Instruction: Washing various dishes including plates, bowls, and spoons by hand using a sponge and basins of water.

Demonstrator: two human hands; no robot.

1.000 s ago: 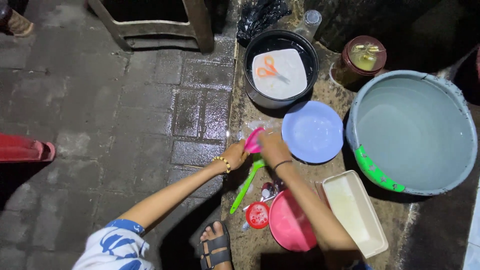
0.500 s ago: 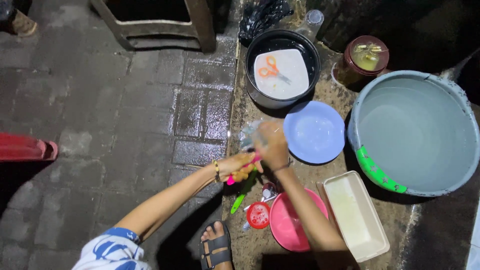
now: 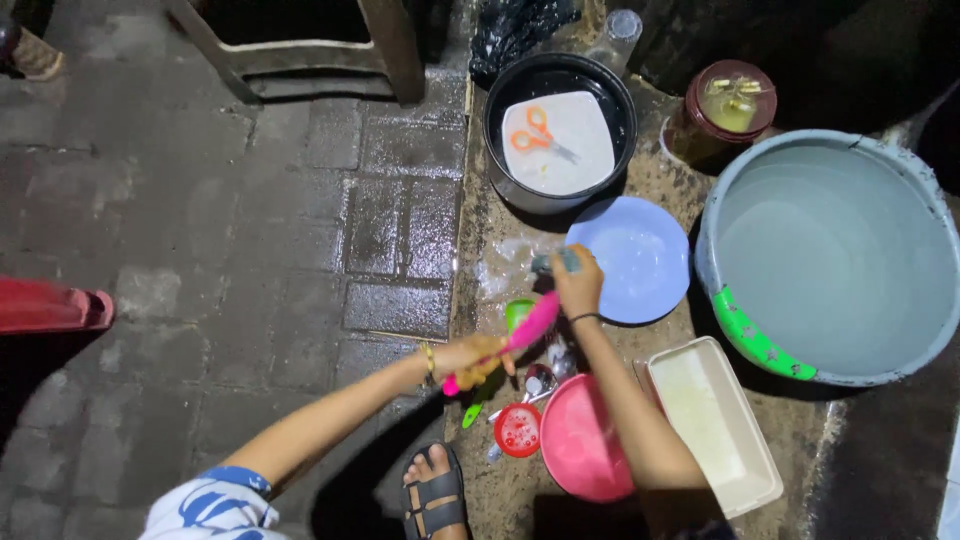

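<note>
My left hand [image 3: 477,358] grips the handle end of a pink plastic ladle or spoon [image 3: 523,331] that slants up to the right. My right hand [image 3: 574,279] is closed on a small grey-green scrub sponge [image 3: 556,262] at the ladle's upper end, just left of a pale blue plate [image 3: 640,256]. Below the hands lie a green utensil [image 3: 516,314], a small red lid [image 3: 518,430] and a pink bowl [image 3: 584,436] on wet ground.
A black pot [image 3: 500,120] holds a white plate with orange scissors [image 3: 537,131]. A large grey water basin [image 3: 830,250] stands right, a cream rectangular tray [image 3: 715,425] below it, a brown jar [image 3: 728,105] behind. My sandalled foot [image 3: 433,495] is at the bottom. Wet paving lies left.
The pink ladle has been lifted off the ground and now spans both hands. My left hand slid down toward me along its handle; my right hand shifted slightly right, rubbing the upper end.
</note>
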